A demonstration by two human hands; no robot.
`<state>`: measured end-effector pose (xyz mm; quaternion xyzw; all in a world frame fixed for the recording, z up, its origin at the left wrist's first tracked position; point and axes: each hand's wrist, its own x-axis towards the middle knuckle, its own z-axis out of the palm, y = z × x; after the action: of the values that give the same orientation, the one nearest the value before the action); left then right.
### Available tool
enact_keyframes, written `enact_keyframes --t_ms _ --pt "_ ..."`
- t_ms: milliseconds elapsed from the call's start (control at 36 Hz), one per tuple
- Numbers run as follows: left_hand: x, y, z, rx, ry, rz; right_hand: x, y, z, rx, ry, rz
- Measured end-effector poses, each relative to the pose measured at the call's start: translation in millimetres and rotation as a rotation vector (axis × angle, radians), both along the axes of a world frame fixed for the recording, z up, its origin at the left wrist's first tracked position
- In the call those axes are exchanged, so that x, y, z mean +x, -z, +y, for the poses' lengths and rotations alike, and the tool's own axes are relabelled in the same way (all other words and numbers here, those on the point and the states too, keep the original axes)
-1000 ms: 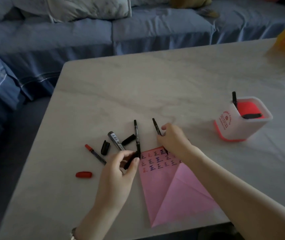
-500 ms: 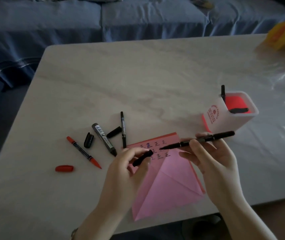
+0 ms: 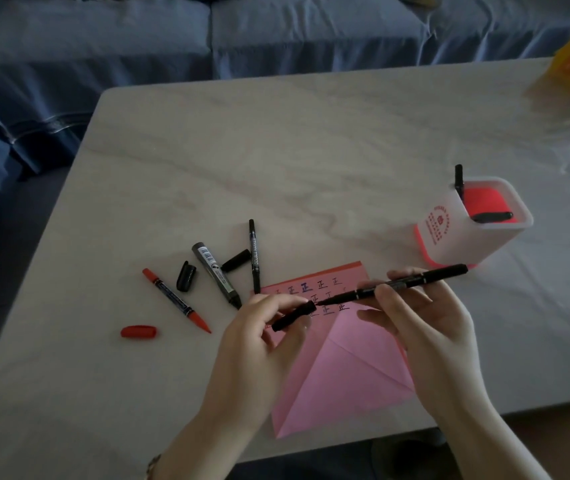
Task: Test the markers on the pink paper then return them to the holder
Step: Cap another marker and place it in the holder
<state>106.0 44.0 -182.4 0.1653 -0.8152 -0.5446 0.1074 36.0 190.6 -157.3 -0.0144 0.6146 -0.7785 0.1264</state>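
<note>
- Over the near edge of the table [image 3: 276, 150], above the pink paper [image 3: 345, 368]: pinches a small black cap [image 3: 294, 317] between thumb and fingertips of the left hand [image 3: 259, 351]; grips a slim black marker [image 3: 411, 280] in the curled fingers of the right hand [image 3: 425, 327], bare tip aimed at the cap's mouth and just short of it.
- Could miss the mouth through a slight tilt of either piece, inking the left thumb or fingertips.
- Could leave the cap half seated after too soft a push, probably drying the tip once stored.
- Could lose the cap from so light a pinch, letting it roll off the near edge.
- Could brush the bare tip across the paper just below, adding a stray line among the test marks at its far corner.
- Could swap caps later: a red cap [image 3: 138, 331] and two black caps [image 3: 186, 276] [image 3: 235, 265] lying loose among the red marker [image 3: 176, 299], thick marker [image 3: 216, 273] and thin marker [image 3: 254, 256], left of the paper.
- Could knock the holder [image 3: 449, 237], standing toward the right edge with two markers inside, through a careless drop.
</note>
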Motion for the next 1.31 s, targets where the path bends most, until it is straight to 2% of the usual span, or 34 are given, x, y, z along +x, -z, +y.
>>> enact_keyframes --t_ms 194,639,750,917,1194,1306 --pt "-1.1 -3.2 3.8 -0.035 0.057 0.015 4.0 0.9 0.5 0.017 -0.079 -0.013" --pt "0.7 -10.6 4.8 -0.011 0.122 0.128 -0.6 4.8 4.9 -0.115 -0.206 -0.151" --pt "-0.1 -10.0 7.5 -0.013 0.171 0.167 4.4 10.0 2.0 -0.078 -0.274 -0.215" --pt "-6.1 -10.5 5.6 -0.024 0.216 0.228 6.3 14.6 4.3 0.008 -0.232 -0.254" --pt "-2.7 -6.2 14.4 0.058 0.118 0.248 5.2 5.0 6.5 0.11 -0.298 -0.267" --pt "-3.7 -10.7 14.2 0.107 0.087 0.238 5.8 1.9 1.3 0.043 -0.31 -0.264"
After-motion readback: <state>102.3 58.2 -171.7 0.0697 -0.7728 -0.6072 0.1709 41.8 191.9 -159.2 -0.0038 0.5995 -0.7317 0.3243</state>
